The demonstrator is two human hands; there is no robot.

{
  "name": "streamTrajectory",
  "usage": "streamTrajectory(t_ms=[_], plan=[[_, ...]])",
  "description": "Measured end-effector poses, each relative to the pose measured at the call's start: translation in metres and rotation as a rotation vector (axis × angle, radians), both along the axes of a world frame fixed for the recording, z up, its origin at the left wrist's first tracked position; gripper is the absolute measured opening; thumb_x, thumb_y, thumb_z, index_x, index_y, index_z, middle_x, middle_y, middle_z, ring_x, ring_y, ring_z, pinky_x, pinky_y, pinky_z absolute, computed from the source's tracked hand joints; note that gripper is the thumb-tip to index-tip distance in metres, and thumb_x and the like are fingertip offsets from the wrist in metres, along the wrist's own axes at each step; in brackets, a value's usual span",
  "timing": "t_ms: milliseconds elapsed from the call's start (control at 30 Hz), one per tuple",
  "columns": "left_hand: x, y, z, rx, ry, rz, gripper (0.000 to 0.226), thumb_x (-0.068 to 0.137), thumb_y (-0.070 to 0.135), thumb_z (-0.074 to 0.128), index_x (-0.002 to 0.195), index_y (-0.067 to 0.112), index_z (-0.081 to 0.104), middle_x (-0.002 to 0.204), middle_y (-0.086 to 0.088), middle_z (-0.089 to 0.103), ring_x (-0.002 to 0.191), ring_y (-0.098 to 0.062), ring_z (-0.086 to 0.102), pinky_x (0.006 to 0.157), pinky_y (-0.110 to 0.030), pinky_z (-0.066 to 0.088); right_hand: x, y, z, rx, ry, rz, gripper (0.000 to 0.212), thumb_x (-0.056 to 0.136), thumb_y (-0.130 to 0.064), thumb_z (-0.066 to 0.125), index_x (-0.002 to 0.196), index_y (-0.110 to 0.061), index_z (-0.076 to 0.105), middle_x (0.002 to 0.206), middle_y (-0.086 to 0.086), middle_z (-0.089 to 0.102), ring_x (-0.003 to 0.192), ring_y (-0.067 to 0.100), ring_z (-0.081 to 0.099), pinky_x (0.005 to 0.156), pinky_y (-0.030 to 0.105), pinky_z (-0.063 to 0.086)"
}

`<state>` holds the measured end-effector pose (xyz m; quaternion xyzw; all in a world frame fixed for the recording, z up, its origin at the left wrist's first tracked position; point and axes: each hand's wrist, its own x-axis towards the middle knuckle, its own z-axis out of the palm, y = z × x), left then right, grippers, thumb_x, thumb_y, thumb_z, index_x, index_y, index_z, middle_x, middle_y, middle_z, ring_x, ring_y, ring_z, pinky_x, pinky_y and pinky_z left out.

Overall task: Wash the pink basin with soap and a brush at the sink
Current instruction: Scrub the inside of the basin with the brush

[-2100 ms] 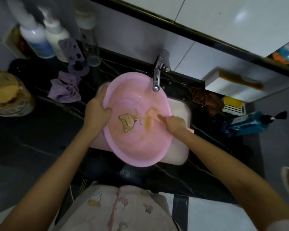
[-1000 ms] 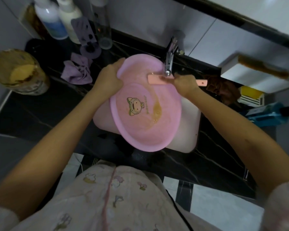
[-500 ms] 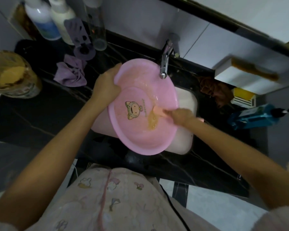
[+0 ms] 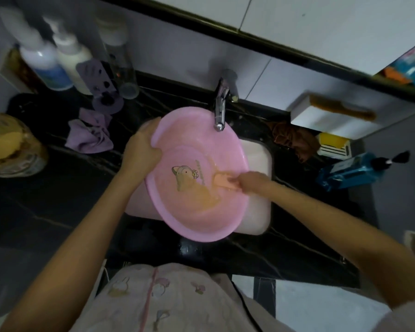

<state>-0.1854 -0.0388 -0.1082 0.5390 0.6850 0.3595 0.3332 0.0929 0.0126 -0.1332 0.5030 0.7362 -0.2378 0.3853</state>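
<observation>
While the person's L hand (image 4: pixel 141 149) clamps the upper-left rim of the pink basin (image 4: pixel 201 238), thumb inside & fingers curled behind, the head cam looks straight down on a scrub in progress. Basin sits tilted over the white sink (image 4: pixel 259 164), its far edge just under the tap (image 4: pixel 219 111) and its near edge overhanging the black marble counter (image 4: pixel 58 188). R hand (image 4: pixel 252 182) is wrapped round a peach-pink brush (image 4: pixel 222 180), brush head pressed to the basin floor just right of a cartoon animal print (image 4: pixel 183 174). Yellowish suds (image 4: pixel 206 197) smear the floor from the brush toward the low side, so soap looks applied & scrubbing is under way, approx mid-task. Upper wall & rim look bare of foam, so probably left to do: rest of the inside, maybe the outside, then a rinse. Can't tell if water is running. Off to the sides, not in use: purple cloth (image 4: pixel 89 135) & pump bottles (image 4: pixel 48 65) at left, brown cloth (image 4: pixel 295 140) & blue bottle (image 4: pixel 350 171) at right.
</observation>
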Motion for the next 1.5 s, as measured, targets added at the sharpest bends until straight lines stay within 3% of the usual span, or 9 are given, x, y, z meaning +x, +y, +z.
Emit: streamTrajectory(t_ms=[67, 267, 500, 700, 833, 1033, 1233, 1367, 1500], plan=[[0.0, 0.002, -0.001, -0.012, -0.004, -0.001, 0.07, 0.08, -0.006, 0.051, 0.141, 0.028, 0.039, 0.138, -0.005, 0.048, 0.115, -0.014, 0.047, 0.092, -0.024, 0.036, -0.007, 0.029, 0.008, 0.175, -0.043, 0.118, 0.044, 0.099, -0.024, 0.037, 0.143, -0.03, 0.037, 0.127, 0.011, 0.054, 0.113, 0.029, 0.056, 0.087, 0.035, 0.045], [0.003, 0.006, -0.005, 0.005, 0.07, 0.015, 0.071, 0.08, -0.006, 0.051, 0.142, 0.024, 0.038, 0.138, -0.008, 0.049, 0.118, -0.023, 0.049, 0.09, -0.024, 0.036, -0.036, 0.066, 0.015, 0.578, 0.06, 0.39, 0.06, 0.101, -0.013, 0.034, 0.149, -0.04, 0.011, 0.098, 0.011, 0.053, 0.07, 0.024, 0.057, 0.056, 0.032, 0.038], [-0.005, 0.005, -0.02, -0.008, 0.033, 0.049, 0.073, 0.076, -0.009, 0.046, 0.141, 0.025, 0.042, 0.126, -0.007, 0.058, 0.108, -0.023, 0.056, 0.086, -0.027, 0.044, 0.006, -0.009, -0.015, 0.101, 0.014, -0.054, 0.04, 0.1, -0.035, 0.033, 0.139, -0.031, 0.043, 0.128, 0.005, 0.053, 0.112, 0.026, 0.055, 0.087, 0.032, 0.045], [-0.002, 0.007, -0.021, -0.02, 0.061, 0.092, 0.073, 0.077, -0.006, 0.048, 0.142, 0.024, 0.039, 0.137, -0.004, 0.052, 0.119, -0.022, 0.051, 0.094, -0.026, 0.039, 0.003, -0.074, -0.011, -0.209, 0.161, -0.194, 0.036, 0.1, -0.036, 0.038, 0.127, -0.019, 0.056, 0.106, 0.004, 0.064, 0.094, 0.022, 0.062, 0.092, 0.035, 0.049], [-0.006, 0.006, -0.024, -0.011, 0.048, 0.05, 0.074, 0.074, -0.002, 0.047, 0.142, 0.026, 0.04, 0.133, -0.004, 0.055, 0.115, -0.023, 0.054, 0.096, -0.034, 0.046, 0.019, -0.031, -0.005, 0.032, 0.043, -0.168, 0.041, 0.1, -0.042, 0.035, 0.125, -0.018, 0.057, 0.118, 0.007, 0.061, 0.101, 0.024, 0.059, 0.085, 0.032, 0.047], [-0.004, 0.005, -0.015, 0.037, 0.047, 0.024, 0.073, 0.074, -0.009, 0.046, 0.137, 0.029, 0.046, 0.12, 0.001, 0.059, 0.102, -0.018, 0.057, 0.084, -0.027, 0.045, 0.015, -0.004, -0.009, 0.475, -0.006, 0.066, 0.055, 0.102, -0.02, 0.032, 0.151, -0.033, 0.012, 0.108, 0.012, 0.058, 0.089, 0.029, 0.063, 0.063, 0.032, 0.04], [-0.011, 0.001, -0.022, 0.03, 0.01, 0.048, 0.073, 0.074, -0.007, 0.046, 0.138, 0.027, 0.045, 0.126, -0.001, 0.058, 0.107, -0.017, 0.056, 0.087, -0.03, 0.048, -0.014, -0.08, -0.019, 0.196, -0.012, -0.029, 0.039, 0.099, -0.017, 0.035, 0.138, -0.019, 0.038, 0.12, 0.007, 0.058, 0.106, 0.028, 0.06, 0.077, 0.034, 0.046], [-0.009, 0.0, -0.02, 0.036, -0.036, 0.043, 0.072, 0.074, -0.009, 0.046, 0.137, 0.026, 0.046, 0.12, -0.001, 0.06, 0.104, -0.017, 0.057, 0.086, -0.031, 0.049, -0.045, -0.115, 0.0, -0.086, 0.296, -0.133, 0.037, 0.101, -0.025, 0.034, 0.135, -0.016, 0.047, 0.122, 0.013, 0.059, 0.108, 0.031, 0.058, 0.092, 0.038, 0.047], [-0.009, 0.001, -0.019, 0.051, -0.016, 0.018, 0.072, 0.074, -0.01, 0.047, 0.137, 0.023, 0.046, 0.116, -0.001, 0.06, 0.1, -0.016, 0.057, 0.082, -0.031, 0.049, -0.09, -0.109, -0.004, -0.07, 0.556, -0.235, 0.043, 0.103, -0.03, 0.031, 0.144, -0.021, 0.037, 0.117, 0.017, 0.06, 0.108, 0.032, 0.058, 0.092, 0.038, 0.045]])
